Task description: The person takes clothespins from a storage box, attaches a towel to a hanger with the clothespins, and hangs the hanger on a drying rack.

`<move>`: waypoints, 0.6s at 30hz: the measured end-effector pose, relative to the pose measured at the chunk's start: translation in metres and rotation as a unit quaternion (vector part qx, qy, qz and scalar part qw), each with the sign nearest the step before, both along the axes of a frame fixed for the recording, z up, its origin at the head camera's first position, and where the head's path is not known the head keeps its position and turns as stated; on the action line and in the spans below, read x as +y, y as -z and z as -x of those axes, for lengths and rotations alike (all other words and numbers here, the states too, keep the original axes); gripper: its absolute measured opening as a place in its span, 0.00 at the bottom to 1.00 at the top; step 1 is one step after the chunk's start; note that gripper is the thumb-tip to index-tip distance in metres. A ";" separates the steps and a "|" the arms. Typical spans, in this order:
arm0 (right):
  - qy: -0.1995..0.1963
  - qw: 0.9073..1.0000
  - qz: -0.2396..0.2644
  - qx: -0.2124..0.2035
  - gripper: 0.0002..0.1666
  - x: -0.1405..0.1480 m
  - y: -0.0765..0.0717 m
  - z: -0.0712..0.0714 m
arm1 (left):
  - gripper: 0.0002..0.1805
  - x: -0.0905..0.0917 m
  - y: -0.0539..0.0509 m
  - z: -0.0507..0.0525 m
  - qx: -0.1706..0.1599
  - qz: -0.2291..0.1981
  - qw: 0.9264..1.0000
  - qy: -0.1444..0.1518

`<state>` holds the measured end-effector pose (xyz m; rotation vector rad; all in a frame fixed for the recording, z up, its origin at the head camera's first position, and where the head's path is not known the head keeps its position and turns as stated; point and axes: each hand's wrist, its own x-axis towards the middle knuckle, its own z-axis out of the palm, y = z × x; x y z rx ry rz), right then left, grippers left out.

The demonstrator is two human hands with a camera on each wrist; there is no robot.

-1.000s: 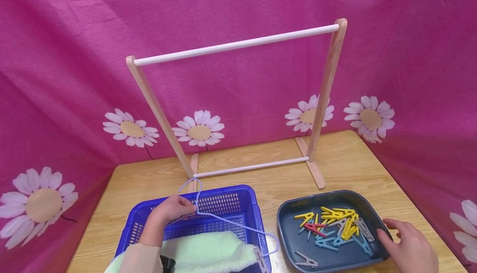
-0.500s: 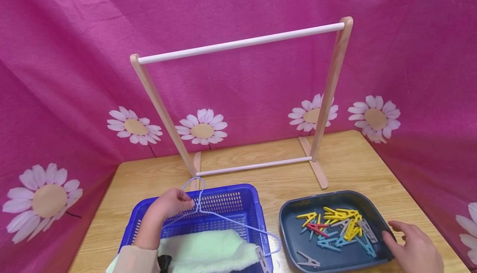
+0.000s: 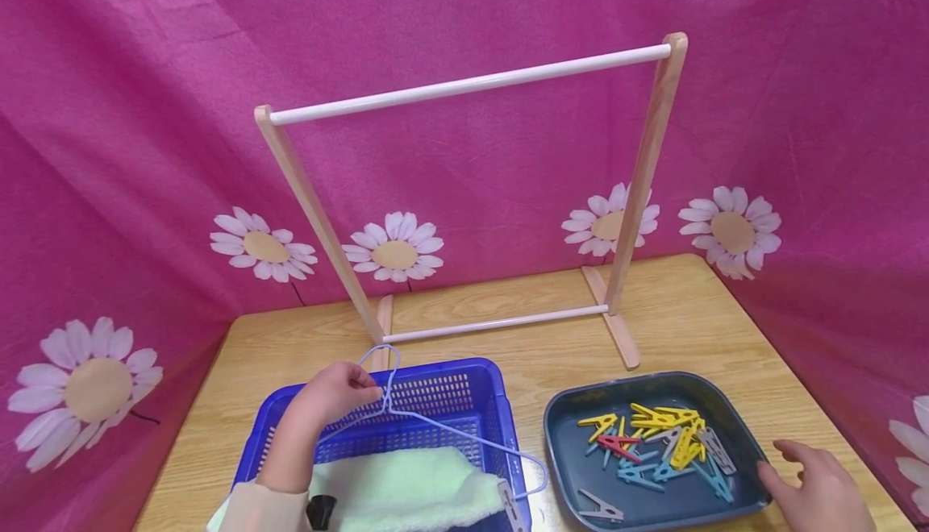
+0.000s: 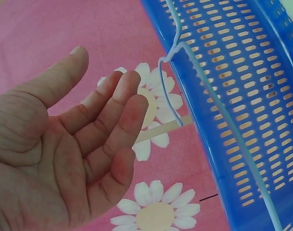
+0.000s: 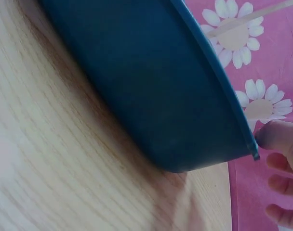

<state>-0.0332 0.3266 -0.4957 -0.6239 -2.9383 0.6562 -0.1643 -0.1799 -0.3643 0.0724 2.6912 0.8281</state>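
Left hand (image 4: 64, 144): empty, palm in view of its wrist camera, fingers loosely bent and apart from the thumb. It hangs above the left part of the blue basket (image 3: 485, 399), just beside the neck of the pale-blue hanger (image 4: 247, 155), with no hold on it.

Right hand (image 3: 820, 488): also empty, thumb and fingers parted. Thumb tip lies at the corner of the dark tray's rim; cannot tell whether it touches.

Hanger: slants across the basket, hook toward the rear rim, right end at the right wall. Below it in the basket, a light-green cloth (image 3: 399, 475), with a grey clip (image 3: 511, 508) at its right corner; what the clip pinches is unclear.

Dark tray (image 3: 595, 475), right of the basket: heap of yellow, blue, grey and red clothespins (image 3: 684, 445), one grey pin apart near the front.

Behind: rack (image 3: 646, 161), upright on the wooden table (image 3: 689, 306); pink flowered fabric (image 3: 472, 177) beyond.
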 end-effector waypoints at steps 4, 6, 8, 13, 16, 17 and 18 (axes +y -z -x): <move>0.013 0.999 0.023 -0.033 0.32 0.002 0.002 0.000 | 0.11 -0.001 0.000 -0.001 0.001 0.001 1.000 -0.004; 0.019 0.998 0.033 -0.045 0.34 0.003 0.004 0.000 | 0.11 -0.001 0.000 -0.001 -0.001 0.002 1.000 -0.008; 0.025 0.998 0.037 -0.054 0.35 0.004 0.005 0.000 | 0.11 -0.001 0.000 -0.001 -0.004 0.001 1.000 -0.013; 0.012 0.995 0.041 -0.086 0.38 0.006 0.008 0.000 | 0.12 -0.001 0.000 -0.002 -0.012 -0.001 1.000 -0.017; -0.005 0.993 0.047 -0.107 0.41 0.008 0.008 0.001 | 0.12 -0.001 0.001 -0.002 -0.017 -0.002 1.000 -0.022; -0.009 0.993 0.047 -0.111 0.41 0.009 0.008 0.001 | 0.12 -0.001 0.001 -0.002 -0.019 -0.002 1.000 -0.025; -0.014 0.992 0.047 -0.115 0.42 0.009 0.008 0.001 | 0.11 -0.001 0.001 -0.002 -0.021 -0.003 0.999 -0.027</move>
